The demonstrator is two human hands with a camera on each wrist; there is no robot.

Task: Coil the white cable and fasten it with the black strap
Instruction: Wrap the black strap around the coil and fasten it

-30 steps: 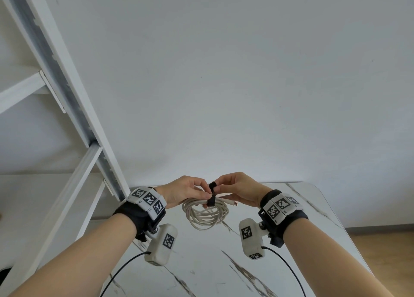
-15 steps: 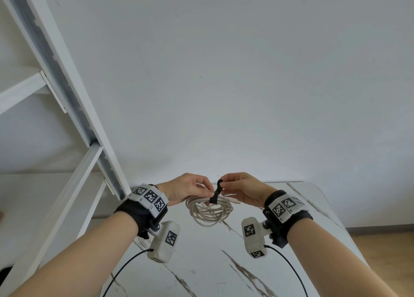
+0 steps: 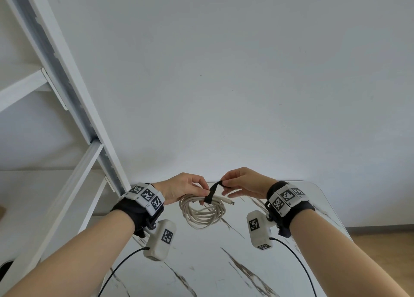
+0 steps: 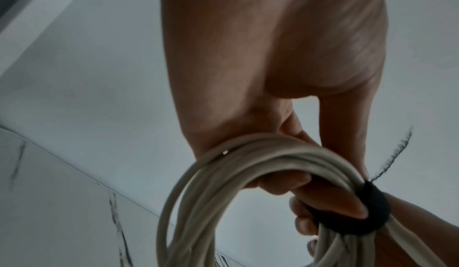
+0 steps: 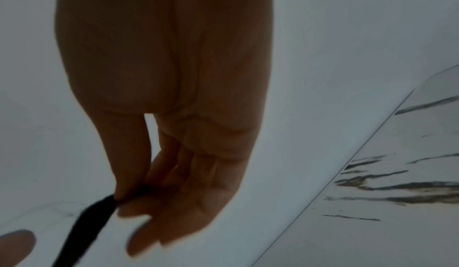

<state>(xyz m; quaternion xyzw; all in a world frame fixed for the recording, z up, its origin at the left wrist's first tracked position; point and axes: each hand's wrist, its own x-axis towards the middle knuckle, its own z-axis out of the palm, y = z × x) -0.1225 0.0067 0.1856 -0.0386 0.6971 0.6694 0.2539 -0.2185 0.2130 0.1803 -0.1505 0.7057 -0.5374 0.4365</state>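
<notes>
The white cable [image 3: 202, 214] hangs as a coil of several loops above the marble table [image 3: 224, 263]; its metal plug [image 3: 230, 202] sticks out to the right. My left hand [image 3: 186, 188] grips the top of the coil [image 4: 248, 159], fingers curled round the bundle beside the black strap [image 4: 375, 210] wrapped there. My right hand [image 3: 243, 182] pinches the strap's free end [image 3: 220, 183] between thumb and fingertips and holds it up and to the right; in the right wrist view the strap [image 5: 84, 230] runs down-left from the pinch.
A white shelf frame [image 3: 67, 108] slants along the left, close to my left forearm. A plain white wall fills the background. The table's rounded far-right corner [image 3: 318, 187] lies just past my right wrist; wooden floor [image 3: 385, 252] shows at right.
The right hand has drawn the strap's free end up and to the right, away from the coil, so the strap now stretches out taut. The left hand keeps holding the coil.
</notes>
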